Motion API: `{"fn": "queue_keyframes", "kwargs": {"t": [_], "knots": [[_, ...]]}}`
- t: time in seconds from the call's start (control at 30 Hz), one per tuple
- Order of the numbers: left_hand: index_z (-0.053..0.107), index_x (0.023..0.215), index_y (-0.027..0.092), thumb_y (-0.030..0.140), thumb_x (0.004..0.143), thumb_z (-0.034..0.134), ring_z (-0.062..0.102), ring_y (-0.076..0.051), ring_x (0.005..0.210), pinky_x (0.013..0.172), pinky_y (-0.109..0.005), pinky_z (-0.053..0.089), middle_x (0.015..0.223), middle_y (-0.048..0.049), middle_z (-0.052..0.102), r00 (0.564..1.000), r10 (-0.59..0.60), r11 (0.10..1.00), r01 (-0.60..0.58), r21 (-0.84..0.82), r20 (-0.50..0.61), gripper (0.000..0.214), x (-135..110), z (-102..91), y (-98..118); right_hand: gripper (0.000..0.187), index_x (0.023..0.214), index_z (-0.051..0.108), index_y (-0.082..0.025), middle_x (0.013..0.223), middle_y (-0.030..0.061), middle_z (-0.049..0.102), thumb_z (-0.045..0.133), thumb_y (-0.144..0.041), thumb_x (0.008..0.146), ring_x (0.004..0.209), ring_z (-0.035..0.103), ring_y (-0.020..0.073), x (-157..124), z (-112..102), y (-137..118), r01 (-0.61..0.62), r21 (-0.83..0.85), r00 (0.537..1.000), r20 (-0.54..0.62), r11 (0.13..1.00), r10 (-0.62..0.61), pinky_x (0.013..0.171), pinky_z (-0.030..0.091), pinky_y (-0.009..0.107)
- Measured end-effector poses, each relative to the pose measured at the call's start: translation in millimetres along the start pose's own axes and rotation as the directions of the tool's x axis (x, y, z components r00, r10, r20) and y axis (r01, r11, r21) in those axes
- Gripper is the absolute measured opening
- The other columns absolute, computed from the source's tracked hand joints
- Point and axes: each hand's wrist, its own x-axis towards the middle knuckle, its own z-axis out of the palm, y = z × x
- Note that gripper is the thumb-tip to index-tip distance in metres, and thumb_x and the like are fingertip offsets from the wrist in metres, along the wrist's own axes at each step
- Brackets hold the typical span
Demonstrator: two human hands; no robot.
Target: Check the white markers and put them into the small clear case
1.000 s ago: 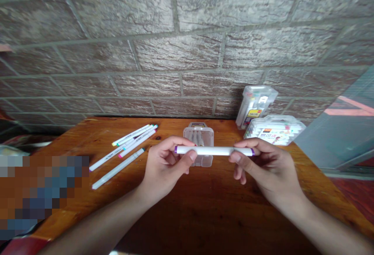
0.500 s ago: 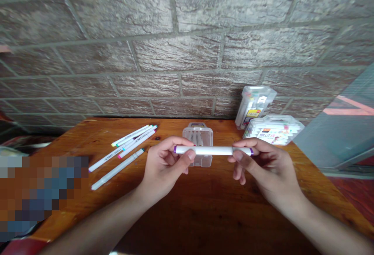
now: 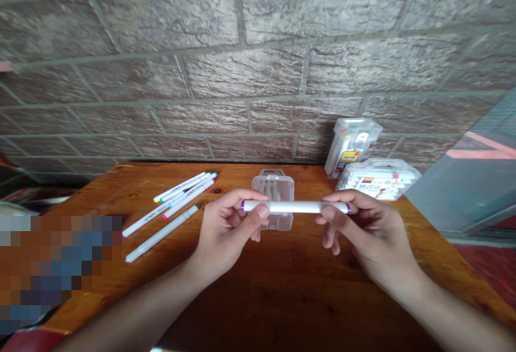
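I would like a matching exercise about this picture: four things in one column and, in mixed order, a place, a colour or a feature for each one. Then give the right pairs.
Column one
1. Held marker
2. Loose markers
3. Tall marker case
4. Wide marker case

Column two
A. Farthest right of these four
B. Yellow label on its front
C. Purple at both ends
D. Lying on the left part of the wooden table

Right pairs: 1-C, 2-D, 3-B, 4-A

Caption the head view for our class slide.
Left hand and right hand hold a white purple-ended marker above a brown wooden table.
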Motion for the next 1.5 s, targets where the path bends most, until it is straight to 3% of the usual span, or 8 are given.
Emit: {"fn": "queue_keyframes", "kwargs": {"t": [0.7,1.13,1.5], "knots": [[0.077,0.116,0.018,0.031,0.105,0.063,0.06,-0.01,0.05,0.051,-0.024,0.054,0.085,-0.0058,0.079,1.0,0.01,0.975,-0.004,-0.222,0.028,0.022,2,-1.8,-7,0.013,0.105,0.083,-0.022,0.084,0.0042,0.083,0.078,-0.032,0.097,0.046,0.069,0.0118,0,-3,1,-0.07,0.126,0.998,0.012,0.99,0.069,0.04,0.055,0.018],[0.077,0.113,0.014,0.029,0.104,0.062,0.06,-0.012,0.049,0.049,-0.026,0.054,0.083,-0.0086,0.08,0.999,-0.023,0.95,0.029,-0.311,0.023,0.024,3,0.6,-3,0.023,0.112,0.081,-0.019,0.091,0.0086,0.085,0.075,-0.037,0.099,0.045,0.07,0.014,0,-1,-6,-0.108,0.216,0.994,0.003,0.97,0.11,0.038,0.055,0.021],[0.076,0.113,0.012,0.033,0.101,0.065,0.059,-0.012,0.048,0.048,-0.027,0.054,0.081,-0.0097,0.079,0.999,-0.044,0.942,0.044,-0.334,0.005,0.027,3,1.4,0,0.02,0.112,0.08,-0.02,0.093,0.0089,0.084,0.071,-0.033,0.1,0.045,0.07,0.0157,0,1,-8,-0.135,0.239,0.99,0.002,0.962,0.139,0.037,0.055,0.023]]}}
